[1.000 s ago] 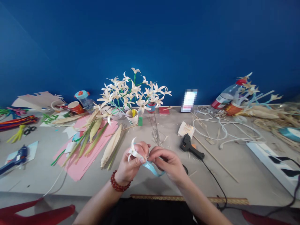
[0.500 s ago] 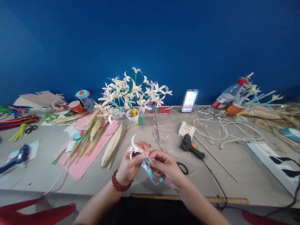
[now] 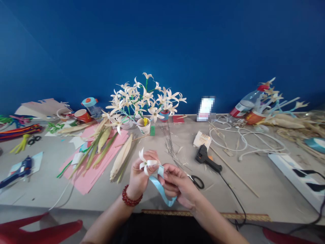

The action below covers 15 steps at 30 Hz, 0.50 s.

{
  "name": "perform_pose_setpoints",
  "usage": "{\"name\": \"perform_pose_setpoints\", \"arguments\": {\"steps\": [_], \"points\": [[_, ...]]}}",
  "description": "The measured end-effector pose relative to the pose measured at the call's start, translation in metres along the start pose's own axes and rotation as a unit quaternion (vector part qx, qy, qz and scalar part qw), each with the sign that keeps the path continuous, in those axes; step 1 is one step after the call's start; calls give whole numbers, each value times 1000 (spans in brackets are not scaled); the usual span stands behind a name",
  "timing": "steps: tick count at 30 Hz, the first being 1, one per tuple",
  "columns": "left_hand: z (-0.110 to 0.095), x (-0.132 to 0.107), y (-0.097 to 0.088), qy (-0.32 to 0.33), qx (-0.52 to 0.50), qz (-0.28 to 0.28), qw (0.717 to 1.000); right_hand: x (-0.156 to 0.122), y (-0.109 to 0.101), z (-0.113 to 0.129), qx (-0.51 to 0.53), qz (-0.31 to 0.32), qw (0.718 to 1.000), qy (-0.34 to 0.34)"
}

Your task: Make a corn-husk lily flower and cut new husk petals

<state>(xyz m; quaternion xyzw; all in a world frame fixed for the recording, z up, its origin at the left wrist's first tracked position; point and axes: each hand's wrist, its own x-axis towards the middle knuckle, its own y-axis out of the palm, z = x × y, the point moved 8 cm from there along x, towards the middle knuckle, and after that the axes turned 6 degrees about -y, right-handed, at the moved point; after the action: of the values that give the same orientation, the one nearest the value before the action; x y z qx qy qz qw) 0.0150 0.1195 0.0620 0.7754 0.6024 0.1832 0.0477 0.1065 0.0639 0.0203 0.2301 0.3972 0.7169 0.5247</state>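
Observation:
My left hand (image 3: 139, 176), with a red bead bracelet on its wrist, is closed round a small cream paper flower (image 3: 144, 162) whose petals stick out above the fingers. My right hand (image 3: 177, 184) pinches a light blue ribbon (image 3: 160, 188) that runs from the flower's base down in a loop below both hands. The two hands touch over the near middle of the grey table (image 3: 254, 183). Black-handled scissors (image 3: 196, 181) lie just right of my right hand.
A bunch of cream paper flowers (image 3: 144, 98) stands in cups at the back. Corn husks on pink paper (image 3: 101, 152) lie to the left, a black glue gun (image 3: 207, 159) with its cord to the right, a blue glue gun (image 3: 17, 171) far left. White cables, a power strip (image 3: 297, 173) and a bottle sit on the right.
Both hands have shifted slightly toward me. The right hand has drawn the blue ribbon further down, so its loop hangs longer, and the scissors behind it have come into view.

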Motion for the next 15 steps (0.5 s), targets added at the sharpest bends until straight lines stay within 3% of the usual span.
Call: {"name": "perform_pose_setpoints", "arguments": {"steps": [6,15], "points": [[-6,2,-1,38,16,-2,999,-2,0,-6,49,11,999,9],[-14,0,-1,115,44,50,991,-4,3,-6,94,34,995,5]]}}
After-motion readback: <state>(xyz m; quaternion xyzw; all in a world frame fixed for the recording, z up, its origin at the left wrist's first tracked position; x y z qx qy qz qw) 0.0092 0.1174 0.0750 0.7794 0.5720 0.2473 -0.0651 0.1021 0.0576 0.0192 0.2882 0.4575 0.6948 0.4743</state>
